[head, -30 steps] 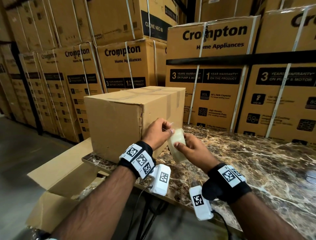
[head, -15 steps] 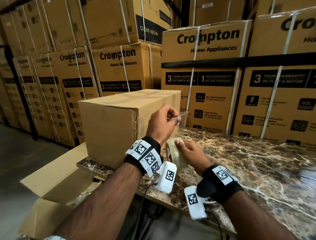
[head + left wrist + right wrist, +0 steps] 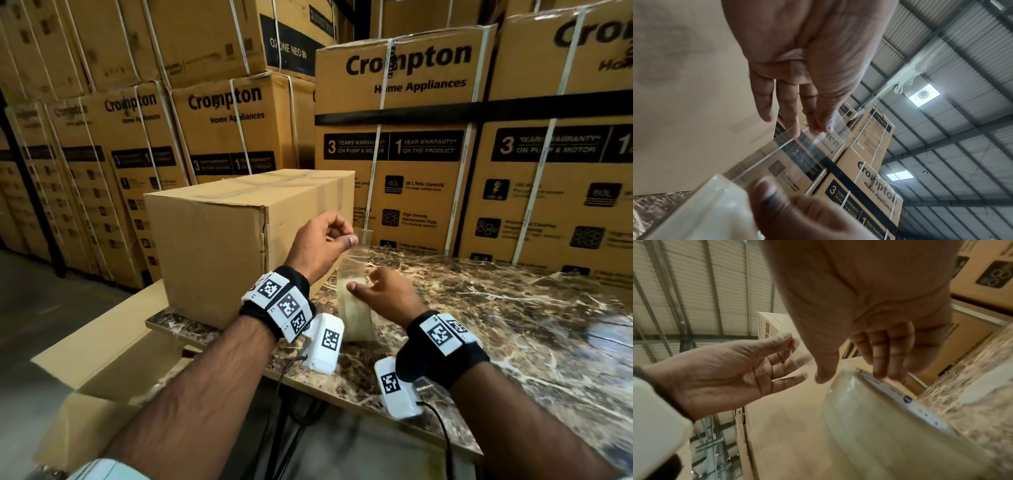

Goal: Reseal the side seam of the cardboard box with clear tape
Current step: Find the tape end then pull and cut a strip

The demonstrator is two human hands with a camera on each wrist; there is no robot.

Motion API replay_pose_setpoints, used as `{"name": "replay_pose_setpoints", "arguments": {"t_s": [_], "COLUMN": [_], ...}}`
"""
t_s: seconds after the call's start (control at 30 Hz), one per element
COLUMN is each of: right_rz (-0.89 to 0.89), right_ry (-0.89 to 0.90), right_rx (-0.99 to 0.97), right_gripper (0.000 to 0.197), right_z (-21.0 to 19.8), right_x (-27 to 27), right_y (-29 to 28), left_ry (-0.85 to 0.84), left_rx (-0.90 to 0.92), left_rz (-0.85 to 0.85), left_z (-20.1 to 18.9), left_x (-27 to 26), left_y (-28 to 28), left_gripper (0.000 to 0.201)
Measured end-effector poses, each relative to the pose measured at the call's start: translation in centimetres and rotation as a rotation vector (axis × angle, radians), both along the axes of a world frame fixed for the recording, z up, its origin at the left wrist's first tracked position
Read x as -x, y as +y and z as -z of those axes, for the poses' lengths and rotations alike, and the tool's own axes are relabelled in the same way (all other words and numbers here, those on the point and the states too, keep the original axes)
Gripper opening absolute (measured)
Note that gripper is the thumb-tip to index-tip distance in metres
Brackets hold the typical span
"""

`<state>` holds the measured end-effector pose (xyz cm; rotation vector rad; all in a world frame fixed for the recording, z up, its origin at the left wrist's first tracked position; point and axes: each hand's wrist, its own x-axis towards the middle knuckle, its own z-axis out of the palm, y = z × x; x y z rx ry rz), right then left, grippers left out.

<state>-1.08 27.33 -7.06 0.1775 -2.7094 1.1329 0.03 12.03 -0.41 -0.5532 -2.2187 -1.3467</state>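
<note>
A plain cardboard box (image 3: 212, 246) stands on the marble table's (image 3: 496, 318) left end, its corner seam (image 3: 263, 236) facing me. My right hand (image 3: 383, 294) grips a roll of clear tape (image 3: 354, 315) just right of the box, thumb on its outer face. My left hand (image 3: 325, 240) pinches the free end of the tape strip (image 3: 359, 245) between thumb and forefinger, above the roll. In the left wrist view the stretched tape strip (image 3: 797, 154) runs from my left hand (image 3: 818, 128) down to the roll (image 3: 705, 211). The right wrist view shows the roll (image 3: 890, 426) and the box (image 3: 787, 418).
Stacks of strapped printed cartons (image 3: 404, 137) wall in the table at the back and left. A flattened cardboard box (image 3: 102, 359) lies beside the table's left edge. Cables (image 3: 294, 411) hang under the front edge. Bare marble extends to the right.
My left hand has pulled the tape end upward away from the roll, drawing out a longer strip. The right hand with the roll stayed low by the box.
</note>
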Motion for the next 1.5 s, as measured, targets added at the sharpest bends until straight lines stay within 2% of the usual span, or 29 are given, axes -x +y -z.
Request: {"name": "replay_pose_setpoints", "arguments": {"t_s": [0.07, 0.17, 0.27, 0.43, 0.6, 0.73, 0.77, 0.83, 0.9, 0.97, 1.1, 1.23, 1.27, 1.33, 1.37, 1.43, 1.5], "right_rz": [-0.064, -0.241, -0.314, -0.357, -0.356, -0.39, -0.402, -0.411, -0.415, -0.412, -0.408, -0.379, -0.36, -0.331, -0.328, -0.34, -0.359], "right_ry": [0.11, 0.162, 0.2, 0.207, 0.221, 0.198, 0.193, 0.189, 0.192, 0.199, 0.213, 0.222, 0.219, 0.174, 0.118, -0.057, -0.228], "right_rx": [0.177, 0.521, 0.57, 0.565, 0.56, 0.544, 0.536, 0.525, 0.522, 0.516, 0.471, 0.407, 0.369, 0.3, 0.289, 0.229, 0.044], "right_gripper": [0.058, 0.033, 0.014, 0.021, 0.014, 0.006, 0.006, 0.009, 0.011, 0.011, 0.009, 0.011, 0.016, 0.04, 0.052, 0.062, 0.065], "right_z": [-0.8, -2.2, -3.4, -4.0, -4.3, -4.6, -4.7, -4.7, -4.9, -5.1, -5.1, -4.8, -4.8, -5.0, -5.0, -5.0, -4.3], "right_x": [-0.1, 0.0, -0.2, -0.2, 0.1, 0.2, 0.2, 0.2, 0.1, 0.0, -0.2, -0.2, -0.2, -0.5, -0.7, -1.3, -1.4], "right_y": [0.2, 0.4, 0.3, 0.3, 0.3, 0.4, 0.4, 0.4, 0.3, 0.3, -0.2, -0.2, 0.0, 0.6, 1.0, 1.8, 2.5], "left_ry": [0.005, 0.013, 0.032, 0.064, 0.016, -0.176, -0.234, -0.339, -0.391, -0.405, -0.345, -0.338, -0.342, -0.346, -0.348, -0.352, -0.356], "left_rx": [-0.019, 0.004, 0.009, 0.006, -0.022, -0.04, -0.034, 0.041, 0.071, -0.005, -0.068, -0.062, -0.056, -0.056, -0.065, -0.098, -0.13], "left_rz": [0.016, 0.043, 0.042, 0.057, 0.075, 0.098, 0.121, 0.169, 0.23, 0.281, 0.261, 0.193, 0.17, 0.117, 0.102, 0.083, 0.046], "left_z": [-0.1, -0.1, 0.2, 1.3, 1.5, 2.0, 2.2, 2.6, 3.3, 4.0, 4.8, 5.1, 5.1, 5.1, 5.1, 5.0, 4.8], "left_x": [0.0, 0.1, 0.2, 0.0, 0.0, -0.2, -0.2, -0.3, -0.3, -0.1, 0.5, 0.8, 0.8, 0.8, 0.8, 0.9, 1.1], "left_y": [-0.1, -0.1, -0.3, -0.4, -1.2, -1.8, -2.0, -2.2, -2.4, -2.4, -1.9, -1.2, -1.0, -1.0, -1.0, -1.1, -1.2], "left_gripper": [0.009, 0.008, 0.007, 0.012, 0.038, 0.09, 0.097, 0.087, 0.055, 0.035, 0.015, 0.013, 0.014, 0.014, 0.014, 0.016, 0.019]}}
